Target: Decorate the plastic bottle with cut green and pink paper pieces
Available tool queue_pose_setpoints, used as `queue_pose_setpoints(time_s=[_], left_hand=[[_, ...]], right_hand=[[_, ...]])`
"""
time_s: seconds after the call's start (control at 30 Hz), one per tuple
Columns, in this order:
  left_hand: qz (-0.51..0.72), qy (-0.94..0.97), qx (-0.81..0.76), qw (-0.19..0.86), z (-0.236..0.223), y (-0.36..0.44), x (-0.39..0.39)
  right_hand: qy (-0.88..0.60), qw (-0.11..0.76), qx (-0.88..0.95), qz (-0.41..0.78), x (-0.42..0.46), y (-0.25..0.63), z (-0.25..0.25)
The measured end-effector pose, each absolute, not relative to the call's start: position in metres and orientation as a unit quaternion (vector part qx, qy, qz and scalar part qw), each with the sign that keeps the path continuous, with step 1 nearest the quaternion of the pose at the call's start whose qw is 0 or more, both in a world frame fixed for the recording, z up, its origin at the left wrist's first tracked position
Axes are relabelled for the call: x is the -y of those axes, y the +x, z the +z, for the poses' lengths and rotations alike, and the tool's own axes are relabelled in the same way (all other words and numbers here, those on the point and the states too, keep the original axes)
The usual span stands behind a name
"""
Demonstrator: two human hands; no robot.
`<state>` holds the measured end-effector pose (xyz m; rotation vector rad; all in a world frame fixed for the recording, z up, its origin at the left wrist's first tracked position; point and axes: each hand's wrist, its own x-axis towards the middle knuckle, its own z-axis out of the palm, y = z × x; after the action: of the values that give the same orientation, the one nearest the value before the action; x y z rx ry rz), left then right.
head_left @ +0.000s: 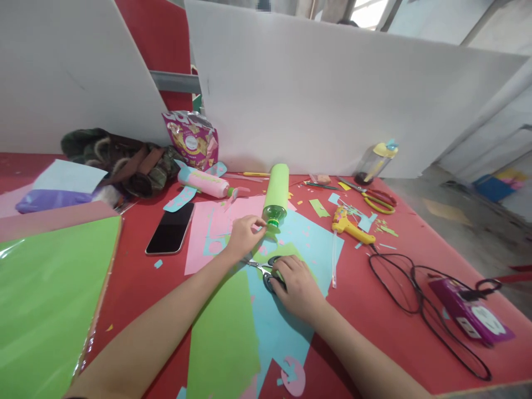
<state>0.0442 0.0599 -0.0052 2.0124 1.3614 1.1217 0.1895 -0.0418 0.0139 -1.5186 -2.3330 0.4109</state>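
Observation:
A green plastic bottle (275, 213) wrapped in light green paper (277, 185) lies with its capped neck toward me. My left hand (244, 239) is closed in a pinch at the cap, its fingertips on a small green paper piece (271, 230) there. My right hand (297, 285) is wrapped over the black handles of a pair of scissors (262, 267), whose blades point left and lie apart. Beneath both hands are sheets of green paper (224, 327) and blue paper (278, 338). What my left thumb does is partly hidden.
A pink bottle plane (203, 183), a phone (171, 228) and a snack bag (192, 141) are on the left. To the right lie a yellow glue gun (351, 227) with its black cord (419, 282), a purple power box (471, 310), yellow-and-red scissors (379, 200) and a clear bottle (374, 165).

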Motion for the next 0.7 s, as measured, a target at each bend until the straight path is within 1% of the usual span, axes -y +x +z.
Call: queue_pose_setpoints(time_s=[0.27, 0.37, 0.47, 0.63, 0.7], left_hand=[[0.371, 0.779, -0.475, 0.175, 0.005, 0.027, -0.06], [0.339, 0.794, -0.485, 0.141, 0.01, 0.017, -0.065], [0.283, 0.816, -0.49, 0.113, 0.013, 0.008, -0.067], [0.187, 0.846, -0.494, 0.07, 0.013, 0.005, -0.063], [0.164, 0.851, -0.496, 0.055, 0.013, 0.006, -0.061]], right_hand=[[-0.52, 0.246, 0.807, 0.13, 0.035, 0.196, 0.009], [-0.546, 0.261, 0.788, 0.113, 0.029, 0.201, 0.012], [-0.595, 0.224, 0.768, 0.079, 0.021, 0.201, 0.02], [-0.608, 0.105, 0.786, -0.035, -0.002, 0.187, 0.034], [-0.608, 0.071, 0.787, -0.075, -0.014, 0.181, 0.036]])
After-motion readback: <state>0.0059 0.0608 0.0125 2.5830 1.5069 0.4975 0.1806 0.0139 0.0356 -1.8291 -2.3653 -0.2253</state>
